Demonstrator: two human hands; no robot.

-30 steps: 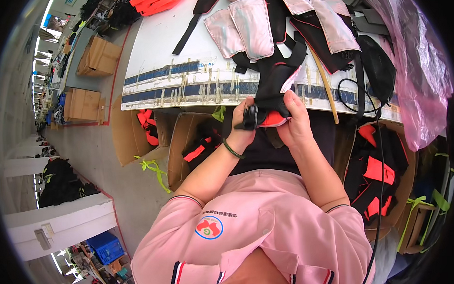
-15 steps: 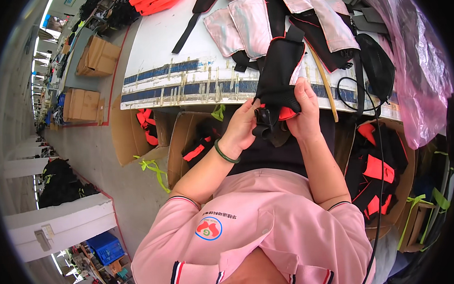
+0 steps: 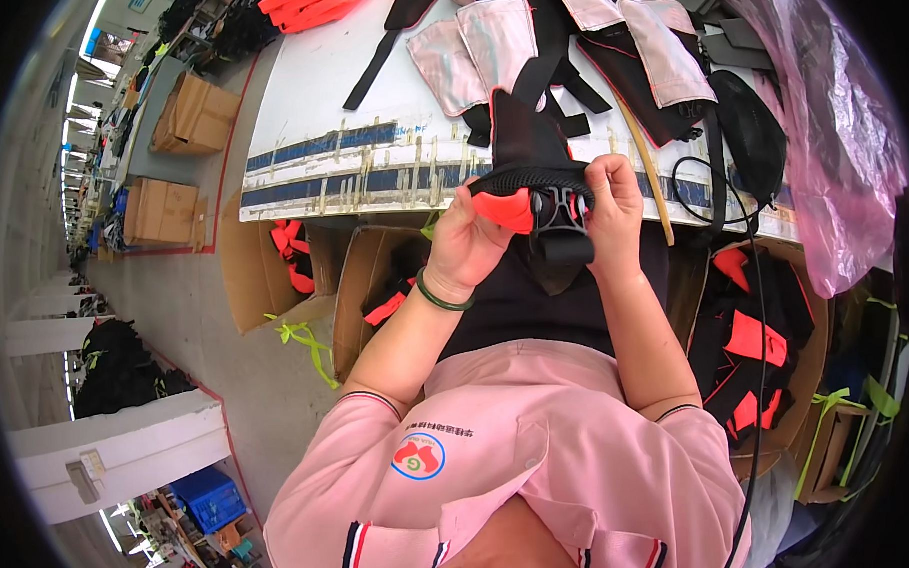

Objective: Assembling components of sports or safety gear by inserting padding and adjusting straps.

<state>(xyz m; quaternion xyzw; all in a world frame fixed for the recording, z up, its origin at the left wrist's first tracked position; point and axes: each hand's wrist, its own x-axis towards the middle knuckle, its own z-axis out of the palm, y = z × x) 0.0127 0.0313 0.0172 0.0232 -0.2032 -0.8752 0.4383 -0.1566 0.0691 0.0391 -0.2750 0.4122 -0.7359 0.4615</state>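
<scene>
Both hands hold a black padded fabric strap point(image 3: 530, 141) over the table's near edge. My left hand point(image 3: 469, 241) pinches its left side, beside a patch of bright orange lining point(image 3: 504, 212). The fingers of my right hand point(image 3: 614, 206) are closed on its right end. Between the hands, a black plastic buckle point(image 3: 560, 208) shows, with black webbing point(image 3: 563, 248) hanging just below it. The strap's long end reaches away over the table. Beyond it lie pale pink-white fabric panels point(image 3: 496, 42) and loose black straps.
The white table point(image 3: 318, 108) has taped blue stripes. A wooden stick point(image 3: 651, 167) and a black cable point(image 3: 677, 181) lie right of my hands; pink plastic sheeting point(image 3: 819, 101) hangs further right. Below the edge stand cardboard boxes point(image 3: 360, 287) with black-and-orange pieces point(image 3: 757, 339).
The padded strap has been turned over between my hands, so its orange lining and buckle now show. The buckle has shifted from beside my left hand to beside my right.
</scene>
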